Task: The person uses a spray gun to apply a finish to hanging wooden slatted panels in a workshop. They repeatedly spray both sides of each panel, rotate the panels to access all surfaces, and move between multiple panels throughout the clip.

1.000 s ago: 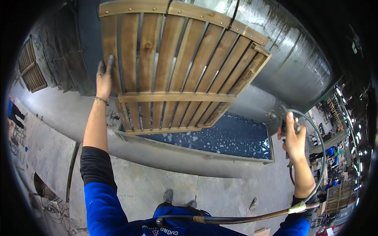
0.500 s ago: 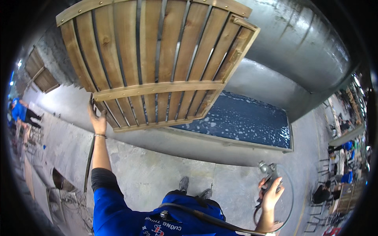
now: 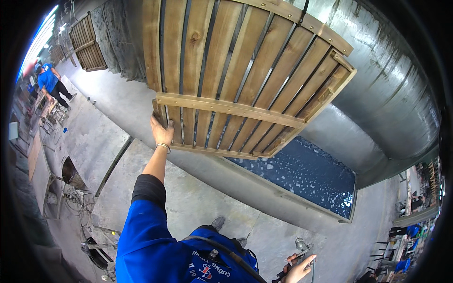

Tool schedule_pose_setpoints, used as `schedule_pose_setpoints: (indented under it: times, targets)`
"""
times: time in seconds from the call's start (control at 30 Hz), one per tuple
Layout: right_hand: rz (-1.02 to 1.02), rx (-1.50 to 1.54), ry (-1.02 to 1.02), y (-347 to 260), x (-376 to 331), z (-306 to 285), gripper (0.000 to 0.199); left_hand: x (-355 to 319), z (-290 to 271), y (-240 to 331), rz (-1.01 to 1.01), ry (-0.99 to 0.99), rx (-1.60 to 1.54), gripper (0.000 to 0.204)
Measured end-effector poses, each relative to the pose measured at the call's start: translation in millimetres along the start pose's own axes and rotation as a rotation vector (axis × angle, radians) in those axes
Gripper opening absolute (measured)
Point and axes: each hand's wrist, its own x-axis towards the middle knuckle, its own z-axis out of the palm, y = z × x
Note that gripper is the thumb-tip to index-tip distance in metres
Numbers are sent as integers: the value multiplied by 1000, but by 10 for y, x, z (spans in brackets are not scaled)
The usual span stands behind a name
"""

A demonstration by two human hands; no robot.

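A large slatted wooden panel point(image 3: 231, 109) hangs in front of me, tilted, with a dark cord or hook at its top edge. My left hand point(image 3: 162, 131) is closed on the panel's lower left edge, fingers partly behind the wood. Low on the right, my right hand point(image 3: 297, 270) is wrapped round a spray gun point(image 3: 302, 245) with a metal top, held well apart from the panel. A hose point(image 3: 314, 271) shows beside the gun, and a dark hose point(image 3: 231, 257) crosses my front.
Behind the panel lies a trough of dark, foamy water point(image 3: 314, 177) with a metal rim point(image 3: 283, 194), below a curved metal wall point(image 3: 377, 94). Another slatted panel point(image 3: 88, 43) hangs far left. A person in blue point(image 3: 53, 86) stands there. A dark basket point(image 3: 73, 172) and a frame stand left.
The view has swung left, so the panel appears farther right. My left hand stays on its edge. My right hand and the spray gun appear lower in the picture.
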Motion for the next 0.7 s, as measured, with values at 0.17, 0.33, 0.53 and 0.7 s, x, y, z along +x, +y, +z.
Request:
schedule_pose_setpoints:
  times: [0.17, 0.33, 0.53, 0.7]
  targets:
    - [-13, 27, 24, -92, -308, 111, 63, 111, 210, -158, -93, -57, -63, 70]
    - [-37, -1, 30, -3, -535, 244, 66, 25, 439, -397, -110, -133, -133, 68]
    - [-41, -63, 27, 100, -838, 305, 72, 49, 521, -459, -133, -160, -79, 70]
    - [-18, -81, 39, 195, -930, 254, 73, 100, 543, -448, -170, -161, -49, 73]
